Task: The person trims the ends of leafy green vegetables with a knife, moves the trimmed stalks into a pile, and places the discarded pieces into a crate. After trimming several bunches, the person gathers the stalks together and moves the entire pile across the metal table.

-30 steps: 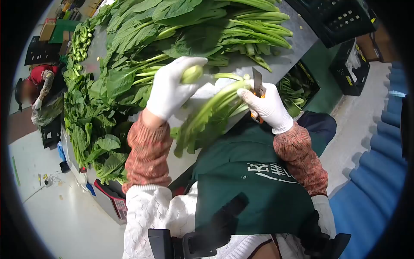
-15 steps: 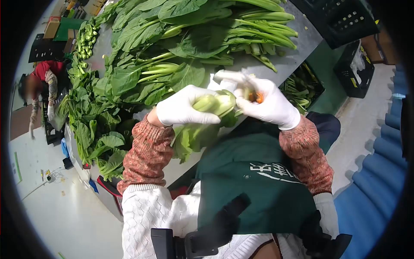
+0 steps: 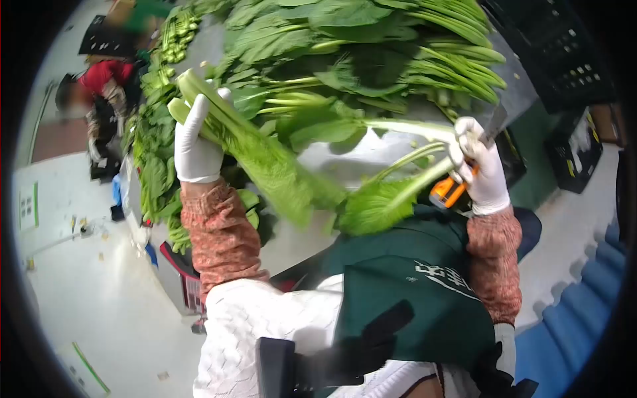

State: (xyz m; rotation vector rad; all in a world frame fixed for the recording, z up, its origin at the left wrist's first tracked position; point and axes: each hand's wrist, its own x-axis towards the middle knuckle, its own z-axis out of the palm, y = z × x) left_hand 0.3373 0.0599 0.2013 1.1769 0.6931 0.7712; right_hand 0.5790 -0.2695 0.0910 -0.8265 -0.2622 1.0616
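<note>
My left hand (image 3: 200, 154), in a white glove, is closed around the pale stalk end of a leafy green vegetable (image 3: 269, 166); its leaves hang down to the right, blurred. Well to the right, my gloved right hand (image 3: 488, 171) is closed on an orange-handled utility knife (image 3: 448, 191), whose blade points up past the fingers. The same hand pinches a few loose leaves (image 3: 385, 204) by their stalks, and they stretch left toward the vegetable. Behind both hands, a big pile of leafy greens (image 3: 371, 30) covers much of the metal table (image 3: 332, 158).
Trimmed small greens (image 3: 178, 38) lie along the table's far left. A person in red (image 3: 106, 76) stands beyond that side. Dark plastic crates (image 3: 574, 149) are at the right, near a blue corrugated sheet (image 3: 584, 305).
My hands have moved apart, left hand leftward with the vegetable, right hand rightward with the knife. Loose leaves now hang from my right hand. The view has shifted.
</note>
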